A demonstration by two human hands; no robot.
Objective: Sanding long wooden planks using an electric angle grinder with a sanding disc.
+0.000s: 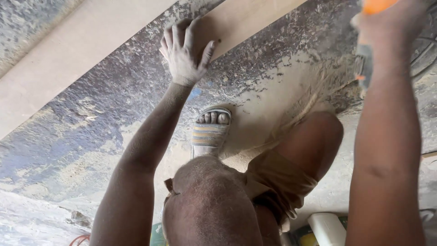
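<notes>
Left hand (pixel 185 51) spread flat on plank (pixel 82 50); right hand (pixel 387 23) well apart, gripping orange tool (pixel 378 5).

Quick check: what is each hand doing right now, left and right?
Left hand: open, fingers spread, pressing flat on the wooden board.
Right hand: closed around an orange-handled tool, mostly cut off at the frame's top.
</notes>
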